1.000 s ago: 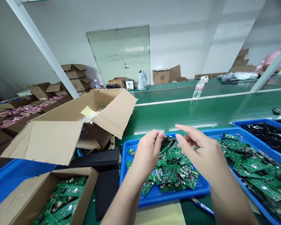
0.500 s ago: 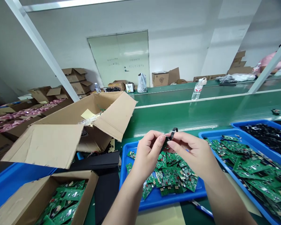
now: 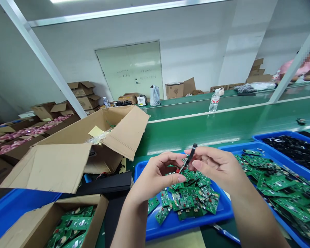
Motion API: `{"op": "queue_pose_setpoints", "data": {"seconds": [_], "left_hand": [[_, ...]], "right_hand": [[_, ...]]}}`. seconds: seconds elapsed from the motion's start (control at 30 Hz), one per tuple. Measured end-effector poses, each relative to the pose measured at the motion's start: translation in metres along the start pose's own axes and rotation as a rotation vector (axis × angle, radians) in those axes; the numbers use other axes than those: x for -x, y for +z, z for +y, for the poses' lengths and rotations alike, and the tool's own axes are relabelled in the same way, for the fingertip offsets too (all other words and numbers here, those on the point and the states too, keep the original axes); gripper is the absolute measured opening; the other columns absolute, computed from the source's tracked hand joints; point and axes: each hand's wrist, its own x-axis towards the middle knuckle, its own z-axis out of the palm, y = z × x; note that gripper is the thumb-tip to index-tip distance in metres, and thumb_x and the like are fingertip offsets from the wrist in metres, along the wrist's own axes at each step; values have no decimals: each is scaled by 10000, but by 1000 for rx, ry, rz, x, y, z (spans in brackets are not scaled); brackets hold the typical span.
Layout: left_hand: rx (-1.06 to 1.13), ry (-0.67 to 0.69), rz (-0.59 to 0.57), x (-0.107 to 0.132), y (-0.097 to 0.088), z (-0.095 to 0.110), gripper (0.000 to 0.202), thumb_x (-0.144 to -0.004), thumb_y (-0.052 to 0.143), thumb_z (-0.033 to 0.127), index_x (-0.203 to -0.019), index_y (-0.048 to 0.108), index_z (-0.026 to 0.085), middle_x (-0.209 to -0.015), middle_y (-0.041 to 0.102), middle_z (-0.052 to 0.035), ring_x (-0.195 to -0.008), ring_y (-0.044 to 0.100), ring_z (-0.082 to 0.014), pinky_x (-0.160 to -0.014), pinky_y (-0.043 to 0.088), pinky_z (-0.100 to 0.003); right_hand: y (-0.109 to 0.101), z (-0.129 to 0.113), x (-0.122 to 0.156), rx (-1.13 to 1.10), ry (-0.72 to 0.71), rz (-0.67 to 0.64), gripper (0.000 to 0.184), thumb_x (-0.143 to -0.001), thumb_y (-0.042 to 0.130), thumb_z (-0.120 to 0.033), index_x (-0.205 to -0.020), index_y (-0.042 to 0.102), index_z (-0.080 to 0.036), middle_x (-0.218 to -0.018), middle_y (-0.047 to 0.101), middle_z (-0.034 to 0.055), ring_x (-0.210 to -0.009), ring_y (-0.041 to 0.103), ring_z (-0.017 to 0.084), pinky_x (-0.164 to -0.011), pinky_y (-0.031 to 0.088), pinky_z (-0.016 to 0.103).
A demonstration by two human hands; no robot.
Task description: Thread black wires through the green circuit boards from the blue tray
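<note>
My left hand [image 3: 157, 174] and my right hand [image 3: 217, 165] meet above a blue tray [image 3: 170, 225] holding several small green circuit boards [image 3: 188, 198]. Between the fingertips of both hands is one small circuit board with a black part [image 3: 188, 159], held edge-on and tilted. Both hands pinch it. The tray lies directly below my hands on the green bench.
A second blue tray [image 3: 250, 147] of green boards sits to the right, and a third [image 3: 279, 134] with black parts behind it. An open cardboard box [image 3: 74, 151] stands at left, a smaller box of boards [image 3: 41, 224] at bottom left. A water bottle [image 3: 214, 100] stands on the conveyor. Another person [image 3: 303, 67] sits far right.
My right hand closed in from an open pose and joined the left on the small board. Both hands then lifted it slightly and tilted it; the camera view rose a little.
</note>
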Motion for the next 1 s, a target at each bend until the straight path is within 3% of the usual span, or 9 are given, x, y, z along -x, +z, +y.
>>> {"op": "queue_pose_setpoints", "data": {"seconds": [0.17,0.43,0.6,0.7,0.8,0.87,1.0], "left_hand": [[-96,39,63,-2,5,3,294,-664,778,214,-943,691,180,-936,594,-50,-883,587,-176,-862,488,-342],[-232,163,230,-3,8,-1,243,-685,761,216,-901,657,181,-916,567,-35,-859,573,-153,-794,512,-289],[-431,409,363,-4,4,-9,224,-748,695,185,-962,633,205,-931,558,-41,-875,563,-155,-811,508,-300],[-541,565,428,-4,3,-12,240,-776,640,117,-991,613,219,-967,562,-52,-943,576,-173,-833,508,-317],[-666,736,453,-5,3,-12,282,-792,581,45,-1007,601,226,-1006,568,-55,-1049,578,-201,-913,490,-380],[-740,858,476,-5,2,-12,298,-787,568,7,-999,595,215,-1003,566,-47,-1078,577,-201,-948,479,-407],[-853,957,532,-6,3,-9,310,-757,592,-37,-967,586,191,-978,562,-31,-1077,586,-197,-937,503,-410]], "right_hand": [[3,-4,1,210,-175,188,81,-833,583,-210,-765,625,-196,-780,650,44,-690,616,146,-561,524,231],[14,-10,1,256,-252,193,153,-812,586,-127,-684,626,-201,-809,613,36,-746,616,150,-642,534,262],[4,-6,1,125,-221,-9,222,-793,558,-58,-840,682,-236,-917,626,40,-856,623,154,-709,542,266],[-1,0,0,-105,-123,-46,244,-809,527,-67,-915,672,-232,-882,647,38,-779,635,140,-672,551,264],[-1,10,-8,-352,35,128,111,-845,538,-183,-837,647,-205,-719,643,18,-625,627,130,-554,540,251],[-1,16,-15,-428,112,319,63,-835,574,-241,-846,630,-214,-738,655,11,-620,632,128,-531,530,243],[-3,18,-18,-334,43,623,126,-808,620,-278,-929,630,-248,-939,675,24,-865,654,166,-747,546,314]]}}
